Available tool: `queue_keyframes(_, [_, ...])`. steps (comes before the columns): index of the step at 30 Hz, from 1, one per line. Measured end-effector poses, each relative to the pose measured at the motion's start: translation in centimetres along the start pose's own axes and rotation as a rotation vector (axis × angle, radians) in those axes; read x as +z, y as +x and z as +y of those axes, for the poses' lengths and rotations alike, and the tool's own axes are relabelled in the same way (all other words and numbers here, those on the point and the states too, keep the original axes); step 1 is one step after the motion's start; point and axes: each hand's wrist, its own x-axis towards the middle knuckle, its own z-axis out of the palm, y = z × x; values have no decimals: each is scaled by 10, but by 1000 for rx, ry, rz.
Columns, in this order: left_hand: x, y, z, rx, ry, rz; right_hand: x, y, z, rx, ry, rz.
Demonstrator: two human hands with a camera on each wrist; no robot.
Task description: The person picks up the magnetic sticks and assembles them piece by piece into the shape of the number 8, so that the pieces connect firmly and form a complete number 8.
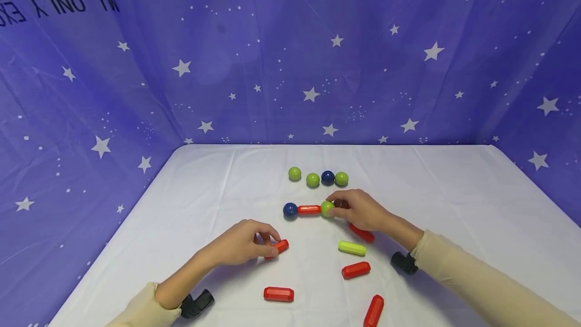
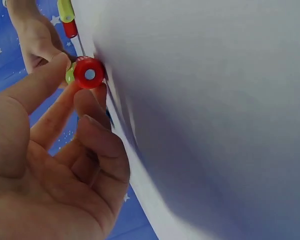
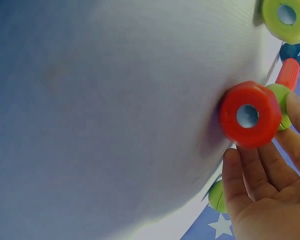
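Observation:
My right hand (image 1: 363, 209) pinches a green ball (image 1: 327, 209) between thumb and fingers. That ball sits at the right end of a red rod (image 1: 309, 209), and a dark blue ball (image 1: 290, 210) sits at its left end, all three in a row on the table. Nearer and to the left, my left hand (image 1: 245, 242) grips a second red rod (image 1: 282, 246) by thumb and fingertips. In the left wrist view this red rod (image 2: 89, 73) faces the camera with its round silvery end. Another red rod (image 3: 250, 115) lies beside my right hand and partly hides the green ball in the right wrist view.
Behind the row stand several balls, among them a green ball (image 1: 294, 173) and a blue ball (image 1: 328, 177). A yellow-green rod (image 1: 351, 248) and several red rods, one a front red rod (image 1: 279, 294), lie nearer on the white tablecloth (image 1: 218, 180). A starry purple curtain (image 1: 281, 64) rises behind.

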Motion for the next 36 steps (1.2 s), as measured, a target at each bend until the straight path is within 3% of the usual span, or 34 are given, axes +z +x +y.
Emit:
queue_keyframes(18, [3, 3, -4, 2, 34, 13, 1, 0, 2, 4, -3, 4])
queue_keyframes(26, [1, 6, -4, 5, 7, 23, 0, 1, 0, 15, -16, 5])
queue_keyframes(32, [-3, 14, -6, -22, -55, 79, -2, 2, 0, 7, -6, -1])
queue_keyframes(36, [-5, 20, -6, -78, -93, 138, -1, 2, 1, -6, 1, -9])
